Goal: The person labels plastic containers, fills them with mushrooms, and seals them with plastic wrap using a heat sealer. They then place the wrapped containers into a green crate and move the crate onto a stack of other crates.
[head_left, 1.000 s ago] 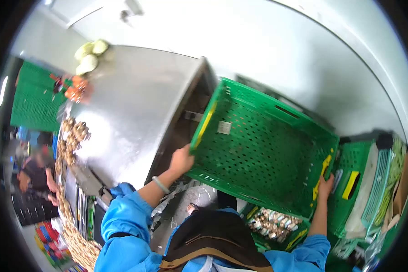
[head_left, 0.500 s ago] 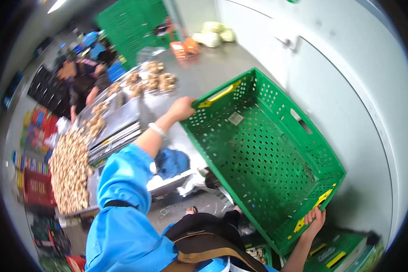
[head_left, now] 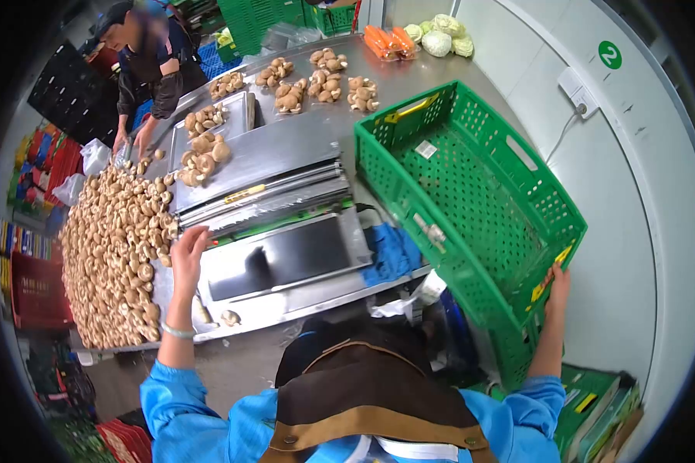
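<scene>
Green crate point(head_left: 483, 208), underside hidden, is gripped by the right hand point(head_left: 557, 289); the left hand point(head_left: 187, 258) is half-open.

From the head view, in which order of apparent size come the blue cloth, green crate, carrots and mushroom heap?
1. Green crate
2. Mushroom heap
3. Blue cloth
4. Carrots
Nearness to the camera may enlarge the first.

Two arms point(head_left: 181, 307) in blue sleeves point(head_left: 179, 401) reach forward, spread well apart, forearms bare. Left hand point(head_left: 188, 258) open, fingers loosely bent and slightly parted; pale band point(head_left: 177, 332) circles left wrist. Right hand point(head_left: 557, 290) curled in grip, fingers bent, forearm angled forward.
</scene>
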`<action>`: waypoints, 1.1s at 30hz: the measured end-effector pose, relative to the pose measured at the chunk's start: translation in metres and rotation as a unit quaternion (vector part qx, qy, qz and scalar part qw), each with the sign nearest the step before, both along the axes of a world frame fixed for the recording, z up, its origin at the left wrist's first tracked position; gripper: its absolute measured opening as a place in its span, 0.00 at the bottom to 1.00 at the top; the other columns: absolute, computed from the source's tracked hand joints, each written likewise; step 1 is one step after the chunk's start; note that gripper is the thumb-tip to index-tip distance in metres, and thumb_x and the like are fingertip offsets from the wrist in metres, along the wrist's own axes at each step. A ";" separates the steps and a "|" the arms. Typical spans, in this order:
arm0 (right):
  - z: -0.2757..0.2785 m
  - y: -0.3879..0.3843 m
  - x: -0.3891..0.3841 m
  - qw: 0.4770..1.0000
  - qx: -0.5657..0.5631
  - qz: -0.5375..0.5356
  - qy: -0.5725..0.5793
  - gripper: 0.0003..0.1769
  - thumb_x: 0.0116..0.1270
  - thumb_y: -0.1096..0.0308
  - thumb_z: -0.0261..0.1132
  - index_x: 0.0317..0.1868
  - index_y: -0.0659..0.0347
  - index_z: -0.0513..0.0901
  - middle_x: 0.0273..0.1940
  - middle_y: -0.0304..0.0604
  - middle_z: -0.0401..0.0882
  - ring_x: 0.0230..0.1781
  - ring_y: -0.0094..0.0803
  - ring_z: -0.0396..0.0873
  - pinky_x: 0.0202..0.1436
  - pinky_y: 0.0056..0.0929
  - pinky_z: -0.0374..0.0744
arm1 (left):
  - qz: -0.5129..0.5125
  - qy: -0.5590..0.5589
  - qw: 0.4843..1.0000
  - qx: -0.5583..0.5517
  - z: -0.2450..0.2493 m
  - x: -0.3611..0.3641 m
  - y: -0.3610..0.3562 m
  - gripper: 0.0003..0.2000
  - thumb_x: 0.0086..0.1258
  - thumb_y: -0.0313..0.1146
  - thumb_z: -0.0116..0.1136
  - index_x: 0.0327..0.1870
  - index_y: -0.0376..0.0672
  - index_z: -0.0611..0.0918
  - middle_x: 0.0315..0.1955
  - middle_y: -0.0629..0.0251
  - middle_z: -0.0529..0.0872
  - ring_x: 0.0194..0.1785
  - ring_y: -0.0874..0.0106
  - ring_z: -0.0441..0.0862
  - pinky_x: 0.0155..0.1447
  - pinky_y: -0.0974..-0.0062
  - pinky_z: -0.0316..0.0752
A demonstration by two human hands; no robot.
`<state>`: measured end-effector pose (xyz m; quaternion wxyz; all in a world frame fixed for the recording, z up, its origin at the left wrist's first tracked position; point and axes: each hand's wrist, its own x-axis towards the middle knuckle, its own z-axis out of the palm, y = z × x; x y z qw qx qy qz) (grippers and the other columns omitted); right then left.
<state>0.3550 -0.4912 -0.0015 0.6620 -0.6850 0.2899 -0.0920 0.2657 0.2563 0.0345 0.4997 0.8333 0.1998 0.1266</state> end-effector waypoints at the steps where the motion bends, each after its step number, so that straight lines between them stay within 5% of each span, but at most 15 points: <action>1: -0.001 0.005 0.009 0.999 -0.005 0.031 0.020 0.12 0.67 0.67 0.61 0.46 0.62 0.71 0.30 0.37 0.69 0.25 0.26 0.68 0.29 0.26 0.71 | 0.009 0.001 1.000 0.007 -0.009 -0.010 0.030 0.11 0.72 0.29 0.55 0.50 0.32 0.80 0.38 0.63 0.85 0.40 0.76 0.82 0.47 0.79 0.75; 2: -0.002 0.010 0.017 0.997 -0.012 0.063 0.038 0.14 0.67 0.67 0.61 0.49 0.64 0.71 0.32 0.40 0.72 0.28 0.28 0.72 0.32 0.27 0.74 | 0.020 -0.013 0.999 -0.025 -0.012 -0.014 0.044 0.11 0.73 0.29 0.54 0.49 0.33 0.80 0.38 0.63 0.85 0.40 0.76 0.81 0.47 0.79 0.75; 4: -0.043 -0.028 0.026 0.930 -0.361 0.054 0.041 0.18 0.67 0.70 0.59 0.55 0.66 0.70 0.39 0.43 0.74 0.35 0.29 0.75 0.39 0.27 0.75 | 0.032 -0.045 0.997 -0.053 -0.012 -0.024 0.069 0.11 0.74 0.30 0.53 0.50 0.34 0.80 0.39 0.64 0.85 0.43 0.78 0.80 0.48 0.80 0.74; 5: -0.062 -0.046 0.030 0.854 -0.516 0.009 0.061 0.20 0.68 0.71 0.58 0.58 0.68 0.69 0.43 0.44 0.75 0.39 0.30 0.76 0.42 0.28 0.76 | 0.048 -0.032 0.998 -0.036 -0.007 -0.021 0.083 0.12 0.74 0.31 0.53 0.52 0.33 0.79 0.41 0.65 0.85 0.45 0.79 0.79 0.49 0.81 0.73; 8: 0.039 0.110 0.022 0.627 -0.773 -0.046 -0.086 0.26 0.65 0.72 0.59 0.64 0.67 0.67 0.53 0.49 0.73 0.49 0.34 0.75 0.52 0.30 0.75 | 0.102 -0.099 0.989 -0.039 -0.002 0.007 0.123 0.15 0.74 0.33 0.53 0.57 0.35 0.76 0.50 0.64 0.82 0.50 0.77 0.78 0.54 0.80 0.72; 10: 0.066 0.216 0.032 0.865 -0.477 0.109 -0.110 0.23 0.64 0.74 0.58 0.60 0.64 0.71 0.51 0.47 0.74 0.49 0.33 0.76 0.51 0.31 0.75 | 0.116 -0.138 0.983 -0.006 -0.008 0.040 0.147 0.20 0.73 0.35 0.53 0.61 0.34 0.73 0.58 0.56 0.78 0.58 0.68 0.75 0.61 0.71 0.69; 12: 0.095 0.336 0.042 0.875 -0.386 0.282 -0.074 0.20 0.62 0.75 0.59 0.56 0.63 0.75 0.50 0.48 0.75 0.50 0.35 0.76 0.52 0.32 0.75 | 0.126 -0.147 0.979 0.069 -0.011 0.078 0.158 0.22 0.71 0.37 0.55 0.62 0.35 0.73 0.60 0.52 0.76 0.62 0.61 0.73 0.66 0.66 0.65; 15: 0.082 0.453 0.076 0.704 -0.441 0.492 -0.259 0.23 0.59 0.68 0.66 0.56 0.60 0.76 0.58 0.49 0.73 0.61 0.47 0.69 0.66 0.41 0.67 | 0.107 -0.111 0.970 0.187 -0.023 0.126 0.162 0.26 0.70 0.41 0.56 0.65 0.39 0.71 0.62 0.49 0.72 0.66 0.53 0.67 0.70 0.60 0.58; 17: 0.073 0.523 0.105 0.655 -0.396 0.559 -0.320 0.25 0.60 0.65 0.66 0.58 0.60 0.74 0.59 0.49 0.71 0.62 0.48 0.67 0.66 0.41 0.66 | 0.094 -0.083 0.965 0.230 -0.044 0.149 0.165 0.27 0.69 0.45 0.56 0.66 0.42 0.70 0.64 0.48 0.70 0.67 0.52 0.65 0.71 0.59 0.57; 20: 0.056 0.620 0.154 0.631 -0.338 0.595 -0.365 0.27 0.62 0.60 0.65 0.61 0.58 0.72 0.62 0.49 0.68 0.64 0.48 0.65 0.67 0.42 0.65 | 0.081 -0.018 0.972 0.219 -0.044 0.166 0.155 0.27 0.69 0.48 0.56 0.66 0.46 0.71 0.64 0.48 0.70 0.67 0.51 0.65 0.70 0.58 0.57; 24: 0.036 0.709 0.214 0.609 -0.312 0.621 -0.381 0.29 0.64 0.55 0.64 0.63 0.56 0.71 0.65 0.49 0.66 0.66 0.48 0.64 0.68 0.43 0.64 | 0.071 -0.055 0.975 0.202 -0.049 0.181 0.140 0.21 0.60 0.41 0.64 0.53 0.43 0.80 0.53 0.54 0.79 0.58 0.54 0.74 0.63 0.59 0.65; 29: -0.025 0.707 0.230 0.612 -0.288 0.661 -0.325 0.29 0.65 0.54 0.62 0.64 0.57 0.69 0.64 0.49 0.66 0.66 0.48 0.63 0.68 0.45 0.62 | -0.030 -0.100 0.973 0.208 -0.051 0.194 0.108 0.18 0.56 0.33 0.65 0.50 0.43 0.81 0.50 0.60 0.81 0.56 0.58 0.76 0.66 0.62 0.66; 33: -0.020 0.663 0.204 0.652 -0.329 0.601 -0.324 0.26 0.66 0.57 0.61 0.60 0.61 0.70 0.60 0.49 0.68 0.63 0.48 0.65 0.65 0.46 0.63 | -0.119 -0.112 0.965 0.206 -0.055 0.196 0.083 0.17 0.61 0.38 0.61 0.50 0.44 0.80 0.52 0.60 0.79 0.56 0.58 0.74 0.69 0.54 0.58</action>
